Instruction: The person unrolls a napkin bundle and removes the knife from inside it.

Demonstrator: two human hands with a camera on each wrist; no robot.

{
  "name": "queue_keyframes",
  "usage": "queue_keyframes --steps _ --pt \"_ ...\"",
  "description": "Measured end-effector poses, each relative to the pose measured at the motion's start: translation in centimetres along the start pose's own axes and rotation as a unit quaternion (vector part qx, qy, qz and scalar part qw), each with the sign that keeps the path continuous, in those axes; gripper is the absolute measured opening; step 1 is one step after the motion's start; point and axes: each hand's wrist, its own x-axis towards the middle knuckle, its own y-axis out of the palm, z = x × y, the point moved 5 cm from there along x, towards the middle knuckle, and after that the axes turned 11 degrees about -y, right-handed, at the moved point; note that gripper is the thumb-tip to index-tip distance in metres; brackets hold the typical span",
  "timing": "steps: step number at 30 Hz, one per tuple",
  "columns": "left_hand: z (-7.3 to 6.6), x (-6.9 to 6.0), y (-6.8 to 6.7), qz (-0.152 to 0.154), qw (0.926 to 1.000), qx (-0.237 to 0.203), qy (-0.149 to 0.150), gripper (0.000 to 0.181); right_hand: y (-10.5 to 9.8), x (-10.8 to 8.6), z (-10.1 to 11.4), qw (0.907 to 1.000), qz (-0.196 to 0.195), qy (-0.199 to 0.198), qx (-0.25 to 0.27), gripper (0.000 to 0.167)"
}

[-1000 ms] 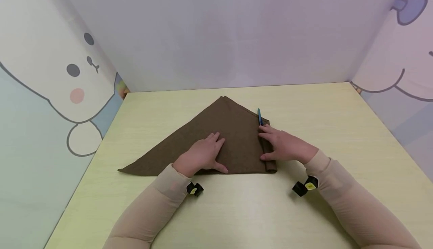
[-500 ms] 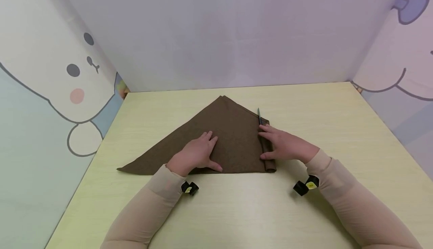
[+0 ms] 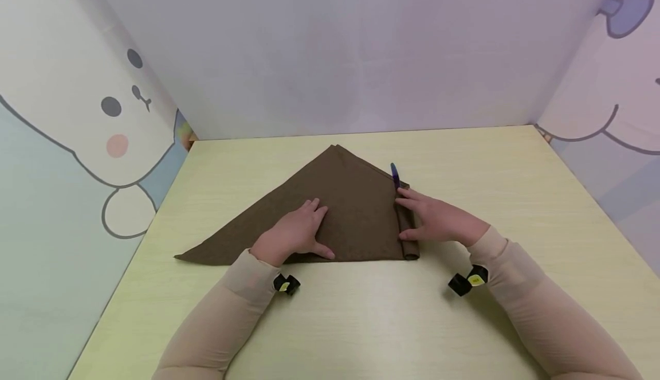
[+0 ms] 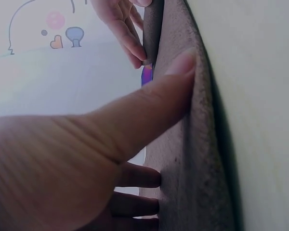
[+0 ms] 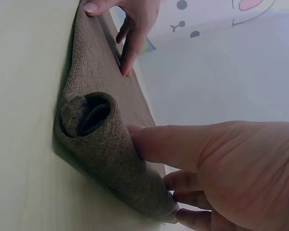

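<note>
A brown cloth lies folded into a triangle on the table, its right edge wound into a roll. From the roll's far end sticks a slim shiny blue-purple piece; the cloth hides the rest, so its kind is unclear. My left hand rests on the cloth's middle, thumb by the near edge, fingers spread. My right hand lies over the roll, its thumb and spread fingertips touching it. The right wrist view shows the layered open end of the roll near the thumb.
The pale wooden table runs back to a plain light wall. Cartoon-printed panels stand on both sides. A small black wrist camera hangs under each sleeve.
The left hand has slid left across the cloth. The cloth and its roll have shifted slightly left and away. The right hand stays on the roll, almost unmoved.
</note>
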Motion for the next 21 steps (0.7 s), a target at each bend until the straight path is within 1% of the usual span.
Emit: queue_keyframes --steps 8,12,15,21 --pt "0.8 0.2 -0.1 0.003 0.9999 -0.013 -0.003 0.111 0.0 0.1 -0.4 0.9999 -0.004 0.0 0.016 0.083" --pt "1.1 0.3 0.0 0.0 1.0 -0.008 -0.001 0.112 -0.1 0.1 -0.6 0.9997 -0.002 0.006 0.022 0.083" --pt "1.1 0.4 0.0 -0.002 1.0 -0.005 0.0 0.112 -0.2 0.0 -0.7 0.9997 -0.002 0.01 0.023 0.083" --pt "1.1 0.3 -0.1 0.002 1.0 -0.004 -0.003 0.111 -0.3 -0.2 -0.8 0.9998 -0.004 0.003 0.017 0.082"
